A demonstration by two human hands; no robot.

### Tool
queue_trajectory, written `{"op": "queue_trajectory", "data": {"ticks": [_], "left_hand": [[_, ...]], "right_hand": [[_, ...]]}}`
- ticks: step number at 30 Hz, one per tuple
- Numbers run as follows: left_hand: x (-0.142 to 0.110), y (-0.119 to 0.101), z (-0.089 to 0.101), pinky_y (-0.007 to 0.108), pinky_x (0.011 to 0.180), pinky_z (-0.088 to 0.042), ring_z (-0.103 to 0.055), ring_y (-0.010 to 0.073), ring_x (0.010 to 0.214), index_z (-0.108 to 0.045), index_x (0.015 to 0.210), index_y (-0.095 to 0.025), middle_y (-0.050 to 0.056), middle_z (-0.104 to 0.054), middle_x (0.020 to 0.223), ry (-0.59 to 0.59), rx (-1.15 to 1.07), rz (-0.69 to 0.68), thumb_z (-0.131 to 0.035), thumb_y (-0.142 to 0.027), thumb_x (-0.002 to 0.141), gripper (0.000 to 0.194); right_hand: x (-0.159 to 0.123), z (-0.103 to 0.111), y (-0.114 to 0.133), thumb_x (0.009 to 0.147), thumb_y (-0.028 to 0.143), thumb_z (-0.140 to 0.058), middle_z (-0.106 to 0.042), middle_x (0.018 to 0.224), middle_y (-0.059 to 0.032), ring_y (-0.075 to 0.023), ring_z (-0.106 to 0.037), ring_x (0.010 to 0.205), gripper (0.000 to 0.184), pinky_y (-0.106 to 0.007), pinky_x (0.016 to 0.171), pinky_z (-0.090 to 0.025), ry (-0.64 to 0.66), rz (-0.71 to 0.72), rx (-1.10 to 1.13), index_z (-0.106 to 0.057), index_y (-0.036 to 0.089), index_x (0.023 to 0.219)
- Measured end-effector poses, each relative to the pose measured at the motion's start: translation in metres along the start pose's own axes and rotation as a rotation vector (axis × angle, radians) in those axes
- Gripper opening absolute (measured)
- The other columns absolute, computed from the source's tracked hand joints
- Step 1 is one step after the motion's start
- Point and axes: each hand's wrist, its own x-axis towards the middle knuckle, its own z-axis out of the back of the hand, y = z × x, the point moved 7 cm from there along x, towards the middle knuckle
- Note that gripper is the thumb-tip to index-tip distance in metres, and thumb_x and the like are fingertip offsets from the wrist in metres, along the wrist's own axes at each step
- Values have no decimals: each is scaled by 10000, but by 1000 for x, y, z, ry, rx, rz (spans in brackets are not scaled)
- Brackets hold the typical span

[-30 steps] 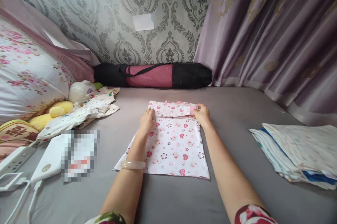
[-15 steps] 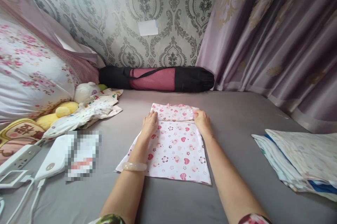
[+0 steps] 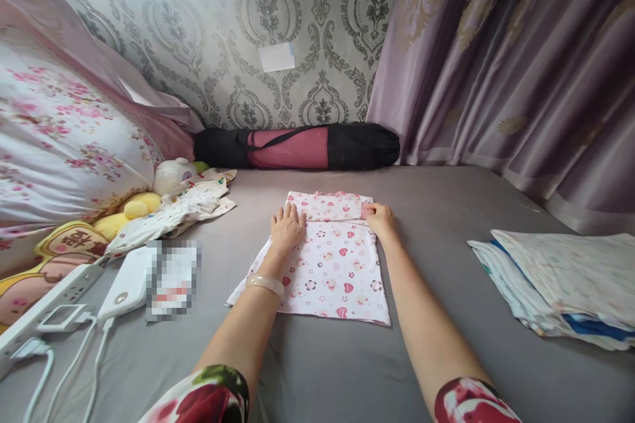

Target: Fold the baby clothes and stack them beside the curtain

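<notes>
A white child's garment (image 3: 335,271) with pink hearts and flowers lies flat on the grey sheet. Its far part is folded over into a band (image 3: 330,206) with pink trim along the far edge. My left hand (image 3: 288,226) lies spread on the left end of that band, fingers stretched out. At the band's right end, my right hand (image 3: 381,221) pinches the garment's edge, where a bit of pink shows at the fingertips. The left forearm covers part of the garment's left side.
Folded clothes (image 3: 560,284) are stacked at the right. To the left are a crumpled printed cloth (image 3: 173,211), plush toys (image 3: 136,208), a white power bank (image 3: 129,284) and a power strip (image 3: 54,304) with cables. A black and pink roll bag (image 3: 292,147) lies against the wall.
My left hand has spread its fingers and moved slightly inward over the folded band. My right hand still pinches the right end. The camera view has shifted a little.
</notes>
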Motion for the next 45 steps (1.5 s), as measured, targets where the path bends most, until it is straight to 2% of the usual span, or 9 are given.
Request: {"op": "queue_trajectory", "data": {"ticks": [7, 11, 14, 18, 22, 27, 33, 38, 45], "left_hand": [[12, -1, 18, 467, 1049, -351, -447, 283, 1282, -544, 1202, -222, 80, -494, 1431, 122, 100, -8, -335, -425, 937, 394], [22, -7, 22, 534, 1016, -361, -506, 320, 1214, -595, 1131, -184, 128, -571, 1332, 180, 169, 64, -396, -372, 921, 345], [21, -24, 22, 601, 1056, -279, -439, 364, 1282, -595, 1156, -116, 201, -556, 1326, 106, 216, 90, -429, -230, 887, 336], [12, -72, 11, 514, 1142, -223, -288, 297, 1415, -475, 1344, -111, 173, -418, 1477, -51, 202, -190, -370, -143, 891, 466], [8, -95, -14, 470, 1156, -239, -243, 282, 1444, -373, 1439, -127, 116, -354, 1537, 36, 134, -357, -306, -234, 951, 504], [17, -85, -25, 466, 1166, -215, -245, 286, 1443, -331, 1476, -117, 105, -336, 1549, 61, 135, -332, -293, -273, 961, 539], [20, -76, -22, 537, 1125, -226, -309, 358, 1395, -393, 1461, -243, 78, -348, 1546, -47, 183, -329, -310, -362, 959, 522], [27, -69, -20, 547, 1115, -230, -347, 344, 1367, -418, 1446, -262, 66, -377, 1530, -121, 192, -300, -268, -369, 968, 512], [43, -42, -14, 511, 1147, -209, -369, 299, 1360, -422, 1439, -183, 128, -469, 1448, -141, 185, -257, -257, -349, 967, 526]], "right_hand": [[3, 9, -1, 884, 163, -447, -687, 1097, -102, -216, -600, 1065, 345, -262, 874, -417, -40, -44, 25, -705, 185, 1112], [-5, 16, 27, 910, 159, -395, -648, 1183, -137, -238, -568, 1121, 379, -292, 930, -397, -93, 68, -6, -669, 161, 1172], [-16, 6, 55, 928, 126, -332, -596, 1303, -131, -221, -515, 1210, 431, -308, 1013, -352, -53, 229, -41, -609, 135, 1258], [-36, -16, 82, 965, 189, -296, -406, 1508, -105, -258, -286, 1409, 463, -467, 1152, -147, 3, 379, -140, -514, 144, 1371], [-47, -33, 91, 979, 240, -255, -299, 1567, -62, -251, -153, 1461, 508, -527, 1166, -12, 89, 459, -174, -415, 161, 1455], [-46, -36, 92, 988, 314, -242, -317, 1560, -47, -254, -155, 1460, 524, -528, 1165, -8, 95, 485, -195, -387, 191, 1476], [-41, -44, 88, 992, 320, -213, -339, 1549, -18, -266, -243, 1432, 527, -511, 1163, -80, 152, 472, -210, -394, 211, 1475], [-37, -45, 83, 997, 330, -238, -366, 1535, 6, -262, -268, 1423, 499, -516, 1157, -95, 111, 484, -228, -409, 279, 1463], [-27, -45, 69, 993, 320, -272, -373, 1530, -86, -240, -289, 1418, 518, -401, 1167, -128, 26, 376, -269, -411, 152, 1463]]}}
